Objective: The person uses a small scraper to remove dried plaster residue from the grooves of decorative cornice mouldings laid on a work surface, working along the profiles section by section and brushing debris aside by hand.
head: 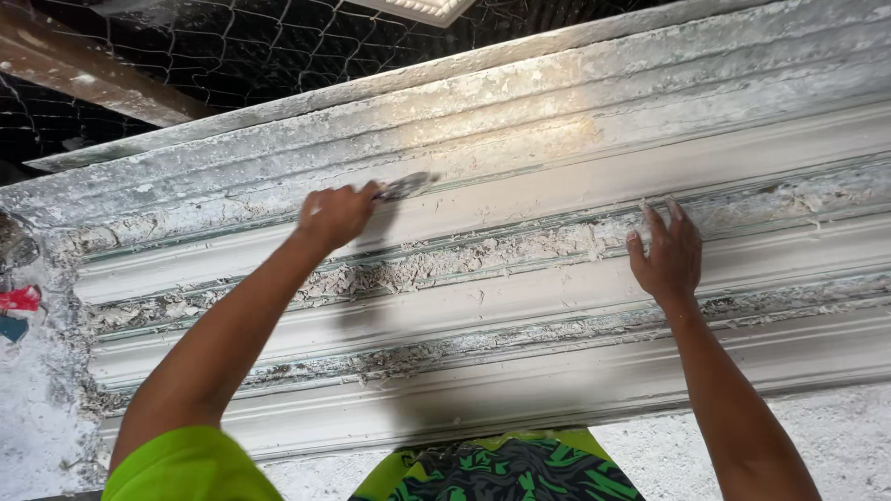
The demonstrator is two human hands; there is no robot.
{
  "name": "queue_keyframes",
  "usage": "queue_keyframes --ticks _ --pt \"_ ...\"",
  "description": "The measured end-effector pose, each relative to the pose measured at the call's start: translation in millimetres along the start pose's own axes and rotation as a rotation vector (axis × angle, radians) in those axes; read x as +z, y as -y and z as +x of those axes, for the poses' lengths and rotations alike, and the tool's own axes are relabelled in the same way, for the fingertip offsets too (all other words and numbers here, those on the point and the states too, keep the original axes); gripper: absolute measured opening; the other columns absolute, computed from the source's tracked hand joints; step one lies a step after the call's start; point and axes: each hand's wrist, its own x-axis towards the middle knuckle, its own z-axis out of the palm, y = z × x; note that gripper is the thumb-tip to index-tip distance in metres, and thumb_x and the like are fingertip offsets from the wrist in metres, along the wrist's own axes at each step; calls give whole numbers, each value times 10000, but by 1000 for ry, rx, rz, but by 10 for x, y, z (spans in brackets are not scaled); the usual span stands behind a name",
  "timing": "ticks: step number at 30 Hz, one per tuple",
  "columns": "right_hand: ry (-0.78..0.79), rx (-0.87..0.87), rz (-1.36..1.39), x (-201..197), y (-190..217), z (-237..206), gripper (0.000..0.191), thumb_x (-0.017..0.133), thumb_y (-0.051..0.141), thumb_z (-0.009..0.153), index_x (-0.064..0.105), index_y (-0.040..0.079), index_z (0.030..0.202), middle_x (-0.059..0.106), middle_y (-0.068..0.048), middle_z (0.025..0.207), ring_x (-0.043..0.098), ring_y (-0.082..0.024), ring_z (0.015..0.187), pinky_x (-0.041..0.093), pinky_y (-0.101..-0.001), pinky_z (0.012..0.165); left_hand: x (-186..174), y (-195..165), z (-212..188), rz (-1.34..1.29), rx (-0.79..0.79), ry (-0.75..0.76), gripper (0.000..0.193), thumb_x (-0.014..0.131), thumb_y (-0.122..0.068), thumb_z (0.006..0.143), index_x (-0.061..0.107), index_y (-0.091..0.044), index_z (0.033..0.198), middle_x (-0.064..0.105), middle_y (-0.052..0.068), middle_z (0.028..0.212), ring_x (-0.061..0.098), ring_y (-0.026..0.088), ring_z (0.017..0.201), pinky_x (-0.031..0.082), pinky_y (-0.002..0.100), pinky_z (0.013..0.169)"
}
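Left hand (336, 215) grips a small metal scraper (406, 186) at the long white ribbed plaster moulding's (520, 306) upper edge; right hand (666, 252) rests open, holding nothing; crumbly residue (445, 264) fills most grooves, seemingly unscraped.

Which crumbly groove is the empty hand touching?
The right hand rests on the top crumbly groove, the one nearest the scraper in the left hand. The two grooves lower down go untouched.

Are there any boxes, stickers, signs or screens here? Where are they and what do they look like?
No clear packages, signs or screens.
Red and blue scrap: far left edge, small, maybe a wrapper; too cut off to tell.
Ceiling light panel: top middle, flat, white, not a screen.
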Motion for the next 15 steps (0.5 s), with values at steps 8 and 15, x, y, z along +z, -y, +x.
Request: queue_keyframes --ticks 8,15 --pt "-36 19 7 -25 -71 3 536 591 334 989 583 77 1460 469 -229 1560 417 -420 1461 302 -575 1202 -774 -2669 1339 -152 224 -362 259 573 -201 992 621 -105 1227 726 136 1012 720 299 907 595 451 760" --pt "-71 -29 -58 -122 -43 -3 549 589 354 978 597 58 1441 486 -238 1524 431 -406 1439 302 -569 1206 -563 -1706 857 5 342 -157 492 416 -175 1108 367 -241 1593 657 160 1341 690 209 642 536 313 445"
